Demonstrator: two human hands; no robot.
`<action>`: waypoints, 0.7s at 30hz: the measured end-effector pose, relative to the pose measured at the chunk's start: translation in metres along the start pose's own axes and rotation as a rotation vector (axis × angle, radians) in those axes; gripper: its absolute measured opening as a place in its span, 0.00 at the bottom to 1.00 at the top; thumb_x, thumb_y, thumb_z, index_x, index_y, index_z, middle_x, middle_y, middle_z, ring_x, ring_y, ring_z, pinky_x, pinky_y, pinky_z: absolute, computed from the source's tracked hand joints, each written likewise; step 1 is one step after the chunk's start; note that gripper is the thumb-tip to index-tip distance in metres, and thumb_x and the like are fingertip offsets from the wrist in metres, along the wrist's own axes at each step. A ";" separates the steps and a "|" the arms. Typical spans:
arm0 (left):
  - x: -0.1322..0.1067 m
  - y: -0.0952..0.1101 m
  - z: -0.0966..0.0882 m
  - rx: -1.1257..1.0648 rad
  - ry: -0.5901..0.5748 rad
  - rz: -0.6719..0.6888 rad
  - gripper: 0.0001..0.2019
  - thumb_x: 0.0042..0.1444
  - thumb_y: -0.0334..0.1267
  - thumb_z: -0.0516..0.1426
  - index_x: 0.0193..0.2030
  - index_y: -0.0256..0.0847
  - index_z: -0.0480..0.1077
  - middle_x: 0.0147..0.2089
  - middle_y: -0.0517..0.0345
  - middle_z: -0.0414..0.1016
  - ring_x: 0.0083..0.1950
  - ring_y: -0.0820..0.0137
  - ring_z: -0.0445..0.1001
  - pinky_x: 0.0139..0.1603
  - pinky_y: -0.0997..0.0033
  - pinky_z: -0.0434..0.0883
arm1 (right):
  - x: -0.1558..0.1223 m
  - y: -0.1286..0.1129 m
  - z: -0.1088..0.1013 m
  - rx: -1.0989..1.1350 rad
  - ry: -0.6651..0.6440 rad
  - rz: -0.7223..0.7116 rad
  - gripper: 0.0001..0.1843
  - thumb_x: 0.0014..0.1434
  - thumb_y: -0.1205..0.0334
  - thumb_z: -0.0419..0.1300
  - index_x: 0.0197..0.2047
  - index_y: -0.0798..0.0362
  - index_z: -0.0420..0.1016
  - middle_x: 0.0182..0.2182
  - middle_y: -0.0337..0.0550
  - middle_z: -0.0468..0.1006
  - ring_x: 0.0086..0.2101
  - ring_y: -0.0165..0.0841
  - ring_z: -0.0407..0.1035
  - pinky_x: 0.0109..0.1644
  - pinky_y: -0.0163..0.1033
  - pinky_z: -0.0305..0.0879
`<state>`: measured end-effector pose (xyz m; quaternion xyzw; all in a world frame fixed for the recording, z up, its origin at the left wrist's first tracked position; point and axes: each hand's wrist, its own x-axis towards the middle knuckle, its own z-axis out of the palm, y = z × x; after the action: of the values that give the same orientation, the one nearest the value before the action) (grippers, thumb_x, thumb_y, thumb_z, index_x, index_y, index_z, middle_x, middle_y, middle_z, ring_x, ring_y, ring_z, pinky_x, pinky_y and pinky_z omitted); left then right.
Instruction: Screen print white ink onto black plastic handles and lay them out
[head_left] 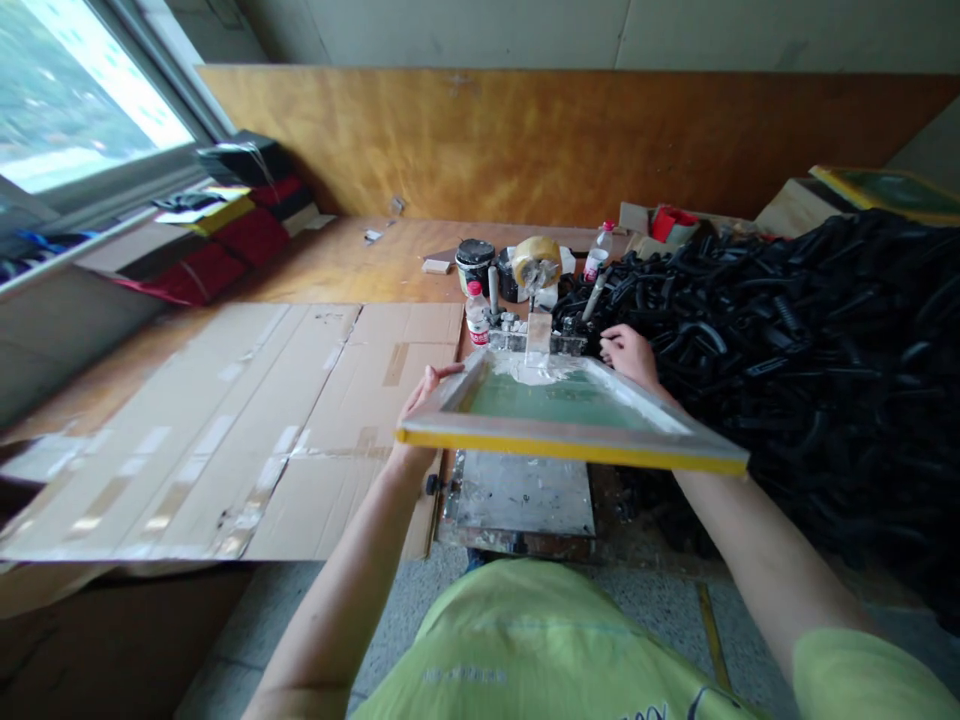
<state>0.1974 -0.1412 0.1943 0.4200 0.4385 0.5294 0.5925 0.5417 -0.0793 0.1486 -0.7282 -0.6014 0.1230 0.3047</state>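
Evidently, the yellow-edged, grey rectangular frame with green mesh (570, 452) tilts above the flat grey metal plate (525, 500), near edge raised, perhaps for access beneath. My left hand (422, 397), fingers partly straight, lies against its left side; my right hand (630, 352), half curled, is beside its far right, near tangled, glossy black parts (795, 360). Whether either grips anything, I can't tell. Thick white paste (541, 372) clings to the mesh's far end.

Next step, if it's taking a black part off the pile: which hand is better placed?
Right, probably. The right hand is beside the pile of black parts; the left hand is at the left side of the screen frame, farther off.
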 end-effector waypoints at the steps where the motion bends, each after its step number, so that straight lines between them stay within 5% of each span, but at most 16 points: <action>1: 0.008 0.007 0.008 -0.034 0.009 0.039 0.25 0.55 0.58 0.56 0.47 0.39 0.73 0.41 0.54 0.77 0.36 0.70 0.75 0.33 0.74 0.70 | -0.008 0.012 0.002 0.006 0.004 0.070 0.13 0.62 0.65 0.53 0.46 0.57 0.75 0.34 0.47 0.80 0.34 0.34 0.72 0.41 0.38 0.64; 3: 0.023 0.015 0.020 -0.052 0.022 0.057 0.23 0.55 0.57 0.55 0.44 0.38 0.73 0.38 0.54 0.77 0.36 0.70 0.75 0.31 0.75 0.70 | -0.030 0.026 0.016 0.016 -0.060 0.093 0.09 0.61 0.64 0.56 0.42 0.58 0.75 0.34 0.48 0.79 0.35 0.34 0.71 0.42 0.37 0.64; 5: 0.029 0.012 0.026 -0.074 0.061 0.056 0.23 0.56 0.57 0.55 0.44 0.38 0.72 0.35 0.55 0.76 0.33 0.72 0.75 0.29 0.76 0.69 | -0.054 0.026 0.039 0.003 -0.178 -0.062 0.12 0.56 0.62 0.63 0.44 0.55 0.75 0.37 0.46 0.79 0.39 0.35 0.71 0.45 0.38 0.64; 9: 0.006 -0.031 0.025 -0.101 0.070 -0.082 0.27 0.55 0.58 0.57 0.55 0.43 0.67 0.37 0.55 0.77 0.32 0.73 0.75 0.28 0.77 0.69 | -0.092 -0.003 0.071 -0.150 -0.283 -0.334 0.11 0.55 0.63 0.65 0.43 0.50 0.75 0.40 0.44 0.75 0.46 0.39 0.66 0.52 0.43 0.60; 13: -0.043 -0.090 0.028 -0.044 -0.113 -0.517 0.31 0.52 0.59 0.60 0.56 0.40 0.67 0.48 0.45 0.78 0.41 0.64 0.78 0.31 0.70 0.73 | -0.132 -0.046 0.073 -0.141 -0.171 -0.404 0.05 0.62 0.61 0.59 0.39 0.52 0.75 0.37 0.46 0.73 0.45 0.39 0.63 0.51 0.43 0.60; 17: -0.066 -0.117 0.029 -0.150 0.025 -0.522 0.26 0.48 0.58 0.62 0.46 0.40 0.69 0.38 0.54 0.77 0.36 0.69 0.76 0.33 0.71 0.72 | -0.177 -0.078 0.078 -0.094 -0.227 -0.611 0.07 0.64 0.61 0.57 0.40 0.54 0.75 0.37 0.47 0.74 0.43 0.39 0.64 0.50 0.43 0.61; 21: -0.059 -0.123 0.007 0.041 0.037 -0.498 0.28 0.46 0.58 0.63 0.48 0.40 0.67 0.37 0.55 0.77 0.35 0.69 0.76 0.33 0.70 0.73 | -0.172 -0.051 0.074 0.079 -0.280 -0.598 0.10 0.63 0.59 0.59 0.45 0.53 0.76 0.37 0.44 0.77 0.43 0.36 0.68 0.51 0.40 0.64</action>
<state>0.2329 -0.2113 0.0822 0.3009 0.5498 0.3657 0.6881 0.4176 -0.2168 0.0886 -0.4833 -0.8193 0.1502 0.2696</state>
